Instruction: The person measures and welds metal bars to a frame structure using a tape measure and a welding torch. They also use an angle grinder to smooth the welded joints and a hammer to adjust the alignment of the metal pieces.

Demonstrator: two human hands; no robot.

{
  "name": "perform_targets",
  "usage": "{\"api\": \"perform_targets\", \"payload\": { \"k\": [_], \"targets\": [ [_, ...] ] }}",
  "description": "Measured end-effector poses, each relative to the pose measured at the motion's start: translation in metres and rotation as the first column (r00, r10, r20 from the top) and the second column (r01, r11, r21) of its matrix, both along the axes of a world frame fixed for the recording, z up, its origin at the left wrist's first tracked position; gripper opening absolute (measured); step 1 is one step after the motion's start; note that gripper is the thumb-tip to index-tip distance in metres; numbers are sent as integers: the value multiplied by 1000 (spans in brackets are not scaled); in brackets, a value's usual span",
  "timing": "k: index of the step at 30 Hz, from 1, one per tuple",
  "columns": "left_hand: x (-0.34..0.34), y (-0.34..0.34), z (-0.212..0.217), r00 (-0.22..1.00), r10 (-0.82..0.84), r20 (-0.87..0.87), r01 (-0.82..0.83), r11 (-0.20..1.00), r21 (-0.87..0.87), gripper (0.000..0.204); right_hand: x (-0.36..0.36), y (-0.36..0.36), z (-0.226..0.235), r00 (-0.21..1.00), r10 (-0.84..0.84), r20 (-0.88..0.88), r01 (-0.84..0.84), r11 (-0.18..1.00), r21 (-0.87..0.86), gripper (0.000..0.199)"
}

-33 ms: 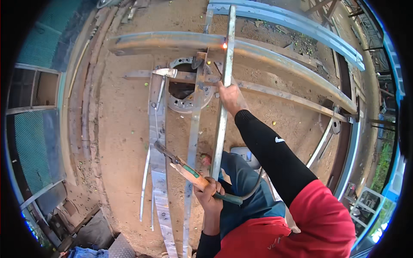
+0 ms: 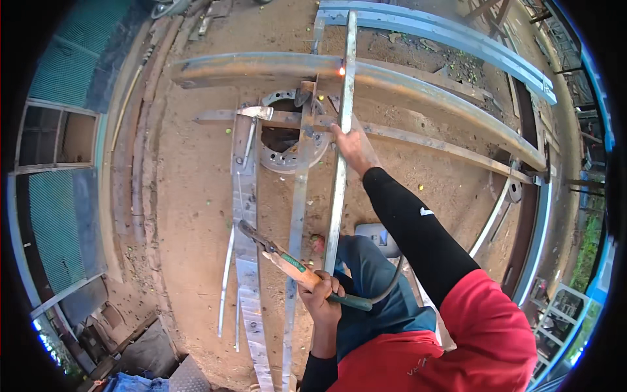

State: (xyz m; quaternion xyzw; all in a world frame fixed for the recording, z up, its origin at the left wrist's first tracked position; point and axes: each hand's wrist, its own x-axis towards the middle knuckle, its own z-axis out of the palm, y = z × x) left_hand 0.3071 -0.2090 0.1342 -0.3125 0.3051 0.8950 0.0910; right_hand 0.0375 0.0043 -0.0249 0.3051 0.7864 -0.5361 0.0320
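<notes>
My left hand [image 2: 321, 299] is closed around an electrode holder [image 2: 294, 269] with a worn orange and green handle. The holder's jaws [image 2: 251, 230] point up and to the left, and a cable [image 2: 390, 282] trails off its back end. My right hand [image 2: 351, 149] grips a long, shiny square metal tube [image 2: 342, 176] around its middle. The tube's far part lies across a rusty beam [image 2: 261, 67], and a small spot [image 2: 341, 71] glows orange where they meet. Just beyond my right fingers shows a thin dark stick; I cannot tell whether they hold it.
A hammer-like tool [image 2: 256, 113] lies on a flat metal bar [image 2: 246, 261] at the left. Near it is a round metal rim with holes [image 2: 292, 168]. Blue-grey beams [image 2: 444, 36] lie at the far side. A grey box [image 2: 379, 236] stands by my leg.
The view has shifted slightly. Both hands keep the same grips, and the tube and electrode holder stay in place; the spot still glows.
</notes>
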Motion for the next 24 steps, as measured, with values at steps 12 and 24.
{"api": "perform_targets", "payload": {
  "k": [12, 24],
  "targets": [
    [154, 31, 1, 687, -718, -108, 705, 695, -139, 35, 471, 0, 172, 949, 312, -45, -169, 383, -908, 55],
    [290, 84, -33, -395, -820, 414, 163, -506, -847, 45, 781, 129, 179, 748, -663, 24, 643, 716, -271, 22]
  ]
}}
